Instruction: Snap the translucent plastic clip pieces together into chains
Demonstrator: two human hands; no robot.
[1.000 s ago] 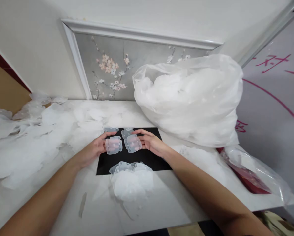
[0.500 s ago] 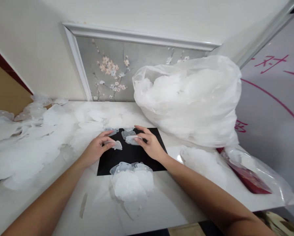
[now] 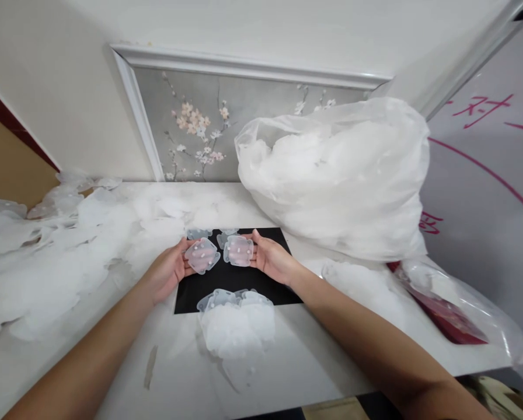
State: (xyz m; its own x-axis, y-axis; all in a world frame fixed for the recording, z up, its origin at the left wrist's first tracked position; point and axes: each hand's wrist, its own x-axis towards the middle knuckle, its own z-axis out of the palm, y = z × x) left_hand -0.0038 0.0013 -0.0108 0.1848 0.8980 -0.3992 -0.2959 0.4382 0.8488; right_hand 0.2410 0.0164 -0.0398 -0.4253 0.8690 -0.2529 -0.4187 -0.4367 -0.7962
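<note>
My left hand (image 3: 173,269) is closed on a thin translucent plastic piece (image 3: 202,256) with rounded corners and small raised dots; its fingers show through from behind. A similar squarish plastic piece (image 3: 239,251) is held by my right hand (image 3: 274,256), with fingers behind it too. Both pieces face me, side by side with a narrow gap, above a black mat (image 3: 239,281). Behind them, more translucent pieces (image 3: 199,233) lie along the mat's far edge, partly hidden. A heap of plastic pieces (image 3: 237,326) overlaps the mat's near edge.
A large clear bag (image 3: 340,175) full of white translucent pieces stands at back right. Loose pieces (image 3: 46,262) cover the table's left side. At right lie more pieces (image 3: 358,286) and a clear bag with something red (image 3: 456,321). A framed floral panel (image 3: 195,128) is behind.
Both plastic pieces have turned from tilted, nearly edge-on, to facing me. My hands have rotated palm-inward, with the fingers now behind the pieces.
</note>
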